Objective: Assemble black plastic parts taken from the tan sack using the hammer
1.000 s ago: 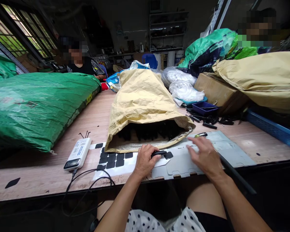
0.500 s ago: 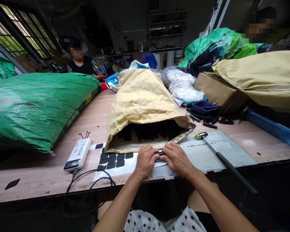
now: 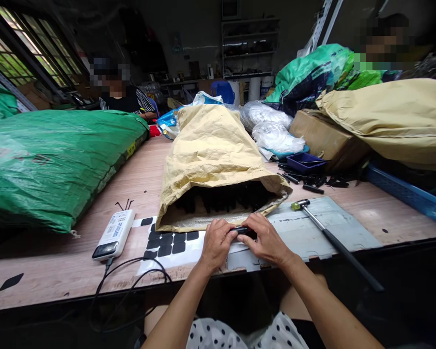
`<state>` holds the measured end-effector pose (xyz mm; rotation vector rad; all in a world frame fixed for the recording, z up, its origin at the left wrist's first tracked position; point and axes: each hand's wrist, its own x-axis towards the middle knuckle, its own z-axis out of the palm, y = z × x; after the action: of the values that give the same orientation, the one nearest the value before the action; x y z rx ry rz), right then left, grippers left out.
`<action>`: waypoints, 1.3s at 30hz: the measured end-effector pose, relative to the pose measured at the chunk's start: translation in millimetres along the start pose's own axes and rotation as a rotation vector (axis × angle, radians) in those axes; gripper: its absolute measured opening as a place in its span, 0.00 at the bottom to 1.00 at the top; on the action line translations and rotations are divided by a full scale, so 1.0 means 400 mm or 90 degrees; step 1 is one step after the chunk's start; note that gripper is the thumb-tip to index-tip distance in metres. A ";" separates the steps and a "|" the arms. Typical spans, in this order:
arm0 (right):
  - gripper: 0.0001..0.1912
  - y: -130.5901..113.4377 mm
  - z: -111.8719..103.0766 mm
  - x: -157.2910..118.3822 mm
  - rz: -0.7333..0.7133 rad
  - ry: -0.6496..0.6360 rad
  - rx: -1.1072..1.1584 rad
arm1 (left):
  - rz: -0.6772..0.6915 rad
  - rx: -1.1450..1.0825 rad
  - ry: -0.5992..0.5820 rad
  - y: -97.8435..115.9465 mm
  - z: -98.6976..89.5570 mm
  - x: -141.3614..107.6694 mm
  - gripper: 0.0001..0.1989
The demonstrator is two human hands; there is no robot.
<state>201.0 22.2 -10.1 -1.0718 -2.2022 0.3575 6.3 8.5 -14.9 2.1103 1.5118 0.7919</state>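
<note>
Between my two hands lies a short black rod-shaped piece (image 3: pixel 240 230), its exact kind too small to make out. My left hand (image 3: pixel 217 244) is closed on its left end, thumb and fingers pinching. My right hand (image 3: pixel 265 241) is curled round its right end, the thumb a little apart. Right behind my hands gapes the mouth of a tan paper sack (image 3: pixel 218 162), with dark pieces inside (image 3: pixel 225 198). Under and beside my hands are a grey sheet (image 3: pixel 327 228) and a white sheet with black square stickers (image 3: pixel 172 242). A mallet (image 3: pixel 330 237) lies to the right.
At left are a green sack (image 3: pixel 58 165), a white power bank (image 3: pixel 113 235) with a cable, and several hex keys (image 3: pixel 124 204). At right are loose black pieces (image 3: pixel 313 188), a purple tray (image 3: pixel 305 162), a cardboard box (image 3: pixel 327 135) and a blue basket (image 3: pixel 407 194). Two people sit beyond.
My right hand has shifted slightly on the black piece, its thumb now further from the fingers, and more of the piece shows. The whole view has moved a little.
</note>
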 end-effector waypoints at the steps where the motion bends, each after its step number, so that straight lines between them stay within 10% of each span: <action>1: 0.07 -0.001 0.000 -0.001 0.002 0.003 0.000 | 0.001 0.000 0.001 0.000 0.000 -0.001 0.10; 39: 0.06 -0.007 0.004 -0.011 0.003 0.048 -0.057 | 0.000 -0.054 0.005 0.021 -0.017 -0.009 0.13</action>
<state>200.3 17.1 -12.1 -1.1212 -2.1668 0.2186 7.0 2.5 -5.2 2.0477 1.4556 0.8495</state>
